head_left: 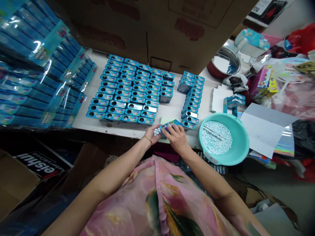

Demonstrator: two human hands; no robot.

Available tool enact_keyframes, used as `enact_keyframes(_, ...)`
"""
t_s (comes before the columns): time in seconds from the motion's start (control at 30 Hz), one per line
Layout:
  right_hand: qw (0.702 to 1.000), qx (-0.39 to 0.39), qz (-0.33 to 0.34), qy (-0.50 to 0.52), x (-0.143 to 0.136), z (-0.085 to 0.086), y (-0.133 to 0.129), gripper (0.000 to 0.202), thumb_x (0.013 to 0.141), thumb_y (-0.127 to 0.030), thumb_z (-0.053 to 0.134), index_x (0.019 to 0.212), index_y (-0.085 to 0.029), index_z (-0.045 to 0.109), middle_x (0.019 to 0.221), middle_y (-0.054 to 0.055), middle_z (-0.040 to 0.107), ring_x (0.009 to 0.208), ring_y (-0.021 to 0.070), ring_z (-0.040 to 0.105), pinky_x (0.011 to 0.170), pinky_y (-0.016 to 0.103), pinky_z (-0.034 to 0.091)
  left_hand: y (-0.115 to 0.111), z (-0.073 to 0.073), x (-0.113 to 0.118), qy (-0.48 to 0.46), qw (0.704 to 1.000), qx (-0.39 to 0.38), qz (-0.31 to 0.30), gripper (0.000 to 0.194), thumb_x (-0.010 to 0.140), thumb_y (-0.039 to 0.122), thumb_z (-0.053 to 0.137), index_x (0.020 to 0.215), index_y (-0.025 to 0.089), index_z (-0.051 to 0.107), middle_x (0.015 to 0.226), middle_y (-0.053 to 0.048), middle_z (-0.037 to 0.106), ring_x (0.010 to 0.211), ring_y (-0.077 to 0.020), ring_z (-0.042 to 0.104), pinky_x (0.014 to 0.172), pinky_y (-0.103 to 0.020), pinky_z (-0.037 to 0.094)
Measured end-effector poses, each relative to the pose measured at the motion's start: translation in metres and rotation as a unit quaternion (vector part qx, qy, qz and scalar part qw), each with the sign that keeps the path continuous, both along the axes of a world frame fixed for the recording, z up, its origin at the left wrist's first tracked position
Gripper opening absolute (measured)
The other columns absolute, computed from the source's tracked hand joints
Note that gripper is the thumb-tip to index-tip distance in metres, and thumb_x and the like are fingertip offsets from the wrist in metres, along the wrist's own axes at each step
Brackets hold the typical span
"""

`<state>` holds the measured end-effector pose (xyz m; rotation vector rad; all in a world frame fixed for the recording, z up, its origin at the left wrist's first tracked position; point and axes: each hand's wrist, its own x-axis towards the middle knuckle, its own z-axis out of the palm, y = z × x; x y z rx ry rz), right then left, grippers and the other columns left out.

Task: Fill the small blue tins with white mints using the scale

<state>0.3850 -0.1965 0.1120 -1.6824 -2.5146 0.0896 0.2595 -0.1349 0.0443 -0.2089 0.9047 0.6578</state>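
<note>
At the table's front edge, my left hand (152, 133) is cupped around a small heap of white pellets (157, 131). My right hand (176, 137) grips a small blue printed box (174, 123), its fingers over the top and the box tilted toward the left palm. One end of this box meets the pellets; whether any are inside is hidden. To the right stands a turquoise basin (240, 144) with many more white pellets (219, 139) and a thin strip lying on them. Behind my hands, rows of similar blue boxes (130, 90) stand upright, each with a dark opening on top.
A narrower group of blue boxes (190, 101) stands left of the basin. Wrapped stacks of blue packs (36, 82) rise at the left. A large cardboard carton (157, 32) blocks the back. A metal pot (225, 62), white card (265, 127) and plastic bags crowd the right.
</note>
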Motion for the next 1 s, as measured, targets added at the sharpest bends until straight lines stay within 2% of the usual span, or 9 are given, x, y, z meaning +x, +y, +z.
enact_keyframes(0.17, 0.999, 0.000, -0.035, 0.021, 0.006, -0.004, -0.004, 0.033, 0.084, -0.017, 0.039, 0.114, -0.027, 0.048, 0.111, 0.006, 0.052, 0.104, 0.0226, 0.037, 0.086, 0.038, 0.026, -0.002, 0.000, 0.002, -0.007, 1.000, -0.018, -0.002, 0.016, 0.078, 0.011, 0.043, 0.076, 0.008, 0.058, 0.062, -0.008, 0.062, 0.056, -0.0144, 0.059, 0.050, -0.024, 0.048)
enact_keyframes(0.27, 0.988, -0.006, -0.098, 0.117, 0.016, -0.018, -0.002, 0.033, 0.079, -0.016, 0.044, 0.111, -0.023, 0.049, 0.107, 0.006, 0.053, 0.100, 0.0213, 0.040, 0.086, 0.036, 0.030, -0.003, -0.003, -0.003, -0.002, 1.000, -0.021, 0.017, 0.013, 0.076, 0.009, 0.045, 0.075, 0.009, 0.058, 0.059, -0.008, 0.061, 0.057, -0.0152, 0.059, 0.052, -0.025, 0.050)
enact_keyframes(0.47, 0.885, -0.027, -0.228, 0.406, 0.029, -0.082, 0.008, 0.028, 0.074, -0.027, 0.050, 0.099, -0.014, 0.050, 0.094, 0.007, 0.056, 0.086, 0.0164, 0.051, 0.076, 0.028, 0.041, -0.012, -0.014, -0.036, 0.043, 0.998, -0.038, 0.040, 0.014, 0.076, 0.010, 0.045, 0.080, 0.009, 0.059, 0.067, -0.011, 0.062, 0.067, -0.0181, 0.062, 0.057, -0.028, 0.053)
enact_keyframes(0.53, 0.853, -0.046, -0.252, 0.456, 0.031, -0.098, 0.008, 0.031, 0.073, -0.032, 0.052, 0.098, -0.014, 0.049, 0.092, 0.006, 0.056, 0.082, 0.0154, 0.053, 0.073, 0.027, 0.042, -0.018, -0.015, -0.047, 0.060, 0.996, -0.050, 0.044, 0.015, 0.077, 0.011, 0.045, 0.080, 0.009, 0.059, 0.068, -0.011, 0.062, 0.068, -0.0181, 0.062, 0.057, -0.028, 0.054)
enact_keyframes(0.6, 0.840, -0.058, -0.264, 0.470, 0.035, -0.105, 0.006, 0.034, 0.071, -0.034, 0.054, 0.098, -0.015, 0.050, 0.092, 0.005, 0.056, 0.082, 0.0154, 0.054, 0.073, 0.028, 0.043, -0.025, -0.013, -0.057, 0.078, 0.994, -0.064, 0.049, 0.015, 0.077, 0.011, 0.044, 0.078, 0.008, 0.059, 0.068, -0.011, 0.061, 0.069, -0.0181, 0.062, 0.058, -0.028, 0.054)
enact_keyframes(0.77, 0.888, -0.013, -0.240, 0.392, 0.053, -0.085, -0.021, 0.050, 0.070, -0.032, 0.059, 0.115, -0.018, 0.043, 0.117, 0.010, 0.047, 0.109, 0.0203, 0.043, 0.091, 0.036, 0.036, -0.042, -0.008, -0.076, 0.101, 0.990, -0.074, 0.057, 0.017, 0.078, 0.010, 0.043, 0.074, 0.007, 0.059, 0.069, -0.012, 0.062, 0.071, -0.0183, 0.062, 0.061, -0.028, 0.054)
enact_keyframes(0.9, 0.893, 0.049, -0.290, 0.340, 0.047, -0.063, -0.050, 0.029, 0.081, -0.026, 0.044, 0.109, -0.020, 0.050, 0.109, 0.010, 0.052, 0.105, 0.0190, 0.046, 0.088, 0.037, 0.039, -0.054, -0.008, -0.085, 0.086, 0.993, -0.080, 0.025, 0.020, 0.079, 0.011, 0.041, 0.076, 0.006, 0.060, 0.074, -0.015, 0.063, 0.073, -0.0194, 0.062, 0.062, -0.030, 0.054)
enact_keyframes(0.93, 0.901, 0.034, -0.273, 0.335, 0.041, -0.060, -0.057, 0.026, 0.082, -0.025, 0.042, 0.105, -0.019, 0.053, 0.104, 0.009, 0.055, 0.101, 0.0178, 0.049, 0.085, 0.036, 0.041, -0.057, -0.008, -0.085, 0.077, 0.994, -0.081, 0.010, 0.021, 0.079, 0.011, 0.040, 0.077, 0.006, 0.060, 0.075, -0.015, 0.063, 0.074, -0.0198, 0.062, 0.063, -0.031, 0.054)
enact_keyframes(1.0, 0.930, -0.043, -0.171, 0.324, 0.024, -0.059, -0.066, 0.023, 0.083, -0.022, 0.041, 0.099, -0.020, 0.057, 0.093, 0.007, 0.059, 0.090, 0.0148, 0.053, 0.080, 0.030, 0.043, -0.060, -0.009, -0.084, 0.058, 0.995, -0.079, -0.020, 0.022, 0.080, 0.011, 0.039, 0.079, 0.006, 0.061, 0.078, -0.016, 0.064, 0.077, -0.0206, 0.062, 0.064, -0.032, 0.054)
